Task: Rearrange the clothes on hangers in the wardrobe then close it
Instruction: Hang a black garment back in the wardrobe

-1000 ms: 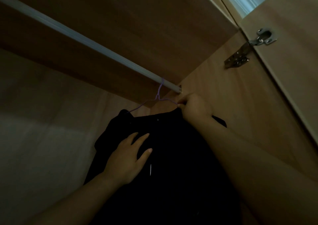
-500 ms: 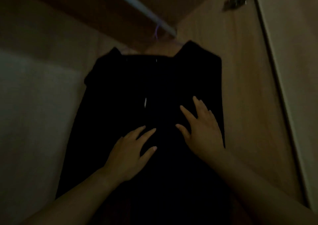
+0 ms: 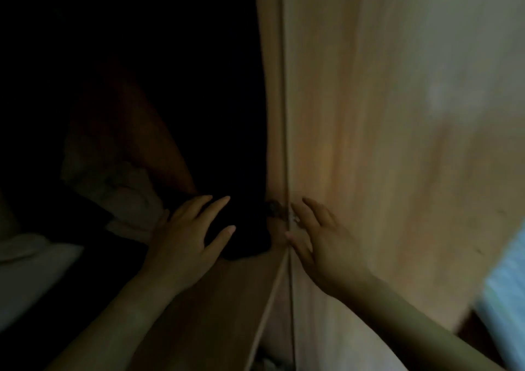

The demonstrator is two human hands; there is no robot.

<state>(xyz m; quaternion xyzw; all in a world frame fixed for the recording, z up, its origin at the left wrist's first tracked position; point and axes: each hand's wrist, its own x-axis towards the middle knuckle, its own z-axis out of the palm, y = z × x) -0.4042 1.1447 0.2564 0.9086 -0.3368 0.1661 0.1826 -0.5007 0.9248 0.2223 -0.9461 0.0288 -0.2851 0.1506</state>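
Black garment (image 3: 247, 237) hangs in the dark right-hand part of the wardrobe, its lower hem just above the wooden shelf (image 3: 227, 299); rail and hanger are out of view, so I cannot check how it sits up top.

Left hand (image 3: 184, 237): fingers straight and slightly spread, laid flat against the garment near the hem, gripping nothing.

Right hand (image 3: 326, 245): fingers extended, holding nothing, at the inner face of the wardrobe door (image 3: 397, 143) beside the seam with the side panel (image 3: 270, 115). Contact looks likely but blur prevents certainty. A small dark fitting (image 3: 274, 209), possibly a hinge, sits just left of the fingertips.

Pale folded cloth (image 3: 125, 197) lies further left, low in the wardrobe.

Progress, judged: the arranging looks near its end, with one hand smoothing and the other already at the door. Remaining: withdraw the left hand and swing the door shut; it stands wide open now. Risk: the hem catching in the closing edge.
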